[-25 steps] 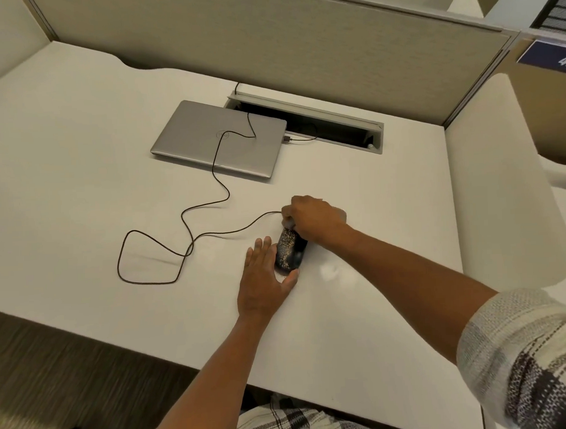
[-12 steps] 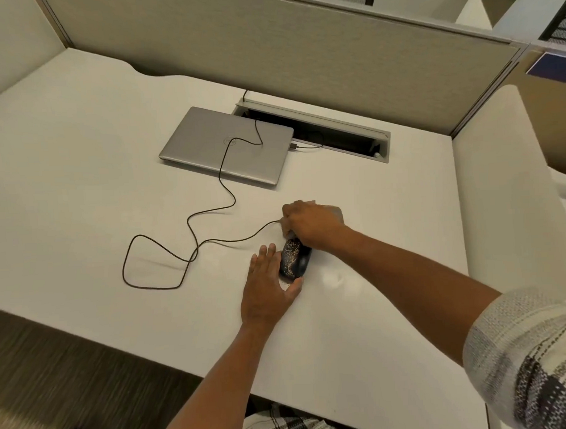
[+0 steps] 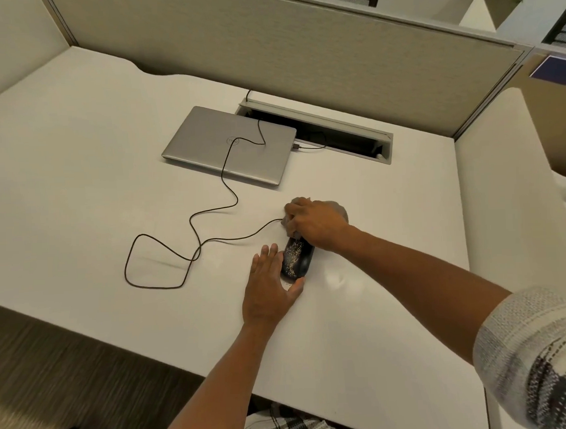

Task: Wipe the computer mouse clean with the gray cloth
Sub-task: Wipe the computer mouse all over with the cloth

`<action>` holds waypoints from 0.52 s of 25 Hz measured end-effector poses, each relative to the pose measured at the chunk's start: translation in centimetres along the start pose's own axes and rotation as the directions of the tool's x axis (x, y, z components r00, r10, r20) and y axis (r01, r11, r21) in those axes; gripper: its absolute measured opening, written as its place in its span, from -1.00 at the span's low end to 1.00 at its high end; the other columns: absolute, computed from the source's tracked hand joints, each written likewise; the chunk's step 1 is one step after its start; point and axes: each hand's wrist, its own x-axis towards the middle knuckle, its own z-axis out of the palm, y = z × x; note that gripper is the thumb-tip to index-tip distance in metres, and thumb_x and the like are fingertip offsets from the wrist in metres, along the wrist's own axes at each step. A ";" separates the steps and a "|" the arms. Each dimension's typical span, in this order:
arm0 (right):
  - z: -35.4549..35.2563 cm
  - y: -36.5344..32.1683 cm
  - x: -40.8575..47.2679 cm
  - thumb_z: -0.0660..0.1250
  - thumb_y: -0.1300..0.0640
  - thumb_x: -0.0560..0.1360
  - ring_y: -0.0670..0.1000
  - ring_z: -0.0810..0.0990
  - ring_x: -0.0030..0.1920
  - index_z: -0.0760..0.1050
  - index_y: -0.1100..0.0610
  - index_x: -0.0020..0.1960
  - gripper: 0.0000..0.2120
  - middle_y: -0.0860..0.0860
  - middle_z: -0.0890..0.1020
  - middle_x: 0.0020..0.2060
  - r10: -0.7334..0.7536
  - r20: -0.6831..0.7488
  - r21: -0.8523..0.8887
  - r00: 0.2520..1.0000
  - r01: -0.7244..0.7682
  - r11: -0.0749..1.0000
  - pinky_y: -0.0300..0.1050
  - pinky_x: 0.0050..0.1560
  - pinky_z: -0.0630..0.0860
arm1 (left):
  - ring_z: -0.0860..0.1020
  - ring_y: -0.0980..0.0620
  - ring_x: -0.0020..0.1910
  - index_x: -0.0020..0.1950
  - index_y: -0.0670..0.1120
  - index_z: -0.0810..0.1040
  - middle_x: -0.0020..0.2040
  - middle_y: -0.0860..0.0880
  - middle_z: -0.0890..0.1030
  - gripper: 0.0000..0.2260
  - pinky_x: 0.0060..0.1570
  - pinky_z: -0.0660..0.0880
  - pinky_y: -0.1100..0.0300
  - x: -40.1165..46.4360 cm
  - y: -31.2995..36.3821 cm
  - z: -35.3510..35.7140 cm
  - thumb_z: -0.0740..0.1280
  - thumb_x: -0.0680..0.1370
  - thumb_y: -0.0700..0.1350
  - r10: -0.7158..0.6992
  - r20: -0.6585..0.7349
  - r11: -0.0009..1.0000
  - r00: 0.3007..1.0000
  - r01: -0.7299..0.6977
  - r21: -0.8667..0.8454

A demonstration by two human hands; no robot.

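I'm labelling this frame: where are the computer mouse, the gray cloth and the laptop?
computer mouse (image 3: pixel 297 258), head view, speckled top.
gray cloth (image 3: pixel 341 209), head view, edge showing beyond the right hand.
laptop (image 3: pixel 208 143), head view, closed lid.

No legible text anywhere

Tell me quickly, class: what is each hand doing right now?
Left hand: open, flat on the desk, thumb bracing the mouse.
Right hand: closed on the gray cloth, pressing it at the mouse's far end.
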 end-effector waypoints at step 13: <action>0.1 0.0 -1.2 0.24 0.25 0.55 0.09 0.43 0.21 0.60 0.11 0.13 -0.77 0.05 0.50 0.17 -0.010 -0.045 -0.056 0.999 0.007 0.998 -0.13 -0.06 0.32 | 0.24 -0.07 0.53 0.43 -0.19 0.41 0.48 -0.14 0.39 -0.36 0.54 0.00 0.12 0.0 -0.3 0.3 0.37 0.48 0.18 0.013 -0.005 1.000 1.000 -0.012 0.024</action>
